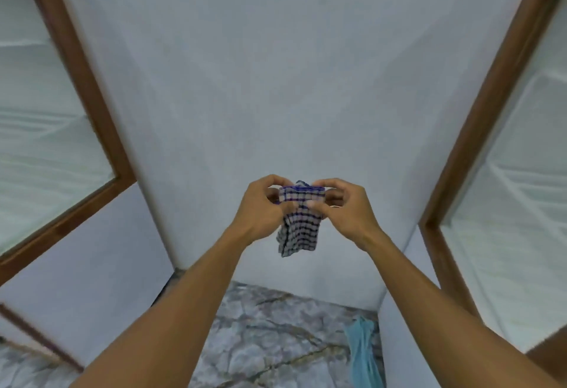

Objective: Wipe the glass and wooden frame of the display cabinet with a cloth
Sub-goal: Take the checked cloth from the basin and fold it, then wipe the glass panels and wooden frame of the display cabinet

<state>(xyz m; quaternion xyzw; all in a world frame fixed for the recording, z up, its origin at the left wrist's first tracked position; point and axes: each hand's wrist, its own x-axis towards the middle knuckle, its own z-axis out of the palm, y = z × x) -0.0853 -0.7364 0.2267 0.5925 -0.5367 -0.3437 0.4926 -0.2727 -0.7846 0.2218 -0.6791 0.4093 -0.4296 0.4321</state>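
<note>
Two bare forearms reach forward from bottom of view. Left hand and right hand each pinch top edge of small blue-and-white checked cloth, folded, hanging between them. Below: marbled floor, light blue fabric at lower right. Beyond: plain white wall. Wooden frame with glass far left; second framed glass pane far right.

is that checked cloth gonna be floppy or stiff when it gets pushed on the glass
Probably floppy: the checked cloth hangs limp and creased below where the left hand and right hand pinch its top edge. Likely light, since a mere pinch carries it. It may bunch unless folded.
</note>
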